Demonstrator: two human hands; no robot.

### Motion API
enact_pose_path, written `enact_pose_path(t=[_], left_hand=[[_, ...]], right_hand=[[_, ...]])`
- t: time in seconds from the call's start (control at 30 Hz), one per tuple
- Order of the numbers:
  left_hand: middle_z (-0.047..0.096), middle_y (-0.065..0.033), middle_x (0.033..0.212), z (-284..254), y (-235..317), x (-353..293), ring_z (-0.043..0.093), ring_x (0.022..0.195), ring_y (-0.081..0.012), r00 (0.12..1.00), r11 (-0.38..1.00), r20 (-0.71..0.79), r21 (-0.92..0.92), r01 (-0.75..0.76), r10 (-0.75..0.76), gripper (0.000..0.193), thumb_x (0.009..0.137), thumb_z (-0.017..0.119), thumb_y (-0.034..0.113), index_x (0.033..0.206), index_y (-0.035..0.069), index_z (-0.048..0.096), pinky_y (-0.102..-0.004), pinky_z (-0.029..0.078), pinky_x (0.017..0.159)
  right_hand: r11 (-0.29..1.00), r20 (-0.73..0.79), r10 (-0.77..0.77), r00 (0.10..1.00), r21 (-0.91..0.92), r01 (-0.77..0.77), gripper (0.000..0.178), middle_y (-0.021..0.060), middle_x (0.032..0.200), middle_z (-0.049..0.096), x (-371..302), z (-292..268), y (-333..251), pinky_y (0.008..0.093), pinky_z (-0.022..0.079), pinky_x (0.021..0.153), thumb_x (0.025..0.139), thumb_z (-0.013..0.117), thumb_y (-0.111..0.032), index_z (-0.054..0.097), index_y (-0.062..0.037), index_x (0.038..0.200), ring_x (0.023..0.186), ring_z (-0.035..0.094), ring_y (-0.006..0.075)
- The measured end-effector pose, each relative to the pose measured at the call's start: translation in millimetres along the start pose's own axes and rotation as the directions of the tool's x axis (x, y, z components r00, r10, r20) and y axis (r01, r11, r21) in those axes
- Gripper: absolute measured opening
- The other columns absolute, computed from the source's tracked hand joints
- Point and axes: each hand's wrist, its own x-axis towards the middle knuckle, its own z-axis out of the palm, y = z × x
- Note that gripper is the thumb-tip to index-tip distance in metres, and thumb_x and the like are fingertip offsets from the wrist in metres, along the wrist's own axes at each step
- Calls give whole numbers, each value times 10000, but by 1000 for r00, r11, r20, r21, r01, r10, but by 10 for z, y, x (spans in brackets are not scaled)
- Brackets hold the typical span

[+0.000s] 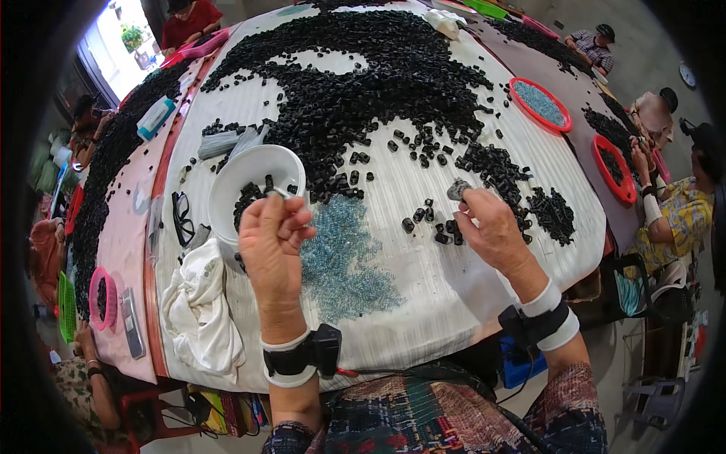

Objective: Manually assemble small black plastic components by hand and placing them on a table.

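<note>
A white bowl [261, 160] is sitting left of centre on the pale table cover [423, 284], its mouth facing up, and black cylindrical pieces [248, 200] are lying inside it. A red oval tray [557, 130] on the right is carrying pale blue beads [538, 104], while another red tray [624, 194] beyond it is holding black pieces; a pink basket [93, 304] at far left is holding dark contents too small to make out. Loose blue-green glass beads [340, 257] are spreading over the cover between the hands. The left hand [274, 238] is hovering at the near right side of the bowl, thumb and index closing together on a slim pale item [284, 194], the other fingers curling loosely; its long axis is running roughly sideways, sloping slightly down to the right. One black piece is standing upright just above that thumb, and whether the fingers are touching it cannot be told. The right hand [490, 225] is pinching a small grey lump [457, 189] between thumb and fingertips above the cover, the lump pointing up and left, its long axis unclear
</note>
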Motion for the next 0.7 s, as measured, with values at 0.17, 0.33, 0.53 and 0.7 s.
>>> enact_pose_path(t=[0.17,0.33,0.53,0.7], left_hand=[[624,-183,1044,-65,106,64,650,865,-198,991,995,-119,-72,-62,53,238,931,538,178,1088,14,465,-279,569,620],[582,-221,1121,-71,116,75,645,887,-231,996,996,-86,-83,-37,30,368,950,493,174,1237,-14,360,-290,573,640],[622,-172,1067,43,103,-18,661,808,-190,992,994,-84,-53,-100,95,345,954,490,196,1238,6,444,-263,571,603],[658,-122,898,105,-39,-92,655,692,-165,992,996,102,62,63,-69,274,921,549,146,1148,-8,540,-259,562,551]], right_hand=[[999,134,38,990,13,-40,208,158,808,547,77,136,-21,402,484,654,762,593,-34,524,5,955,756,580,342],[998,241,-40,970,55,27,223,161,816,543,57,272,-154,402,486,663,765,592,-31,517,2,972,763,579,348],[996,60,-47,997,85,42,123,171,783,558,143,169,-154,398,475,653,799,559,-4,525,19,915,742,575,338],[995,86,-54,995,88,46,128,164,787,557,136,154,-178,397,476,658,786,563,8,523,23,907,744,570,334]])
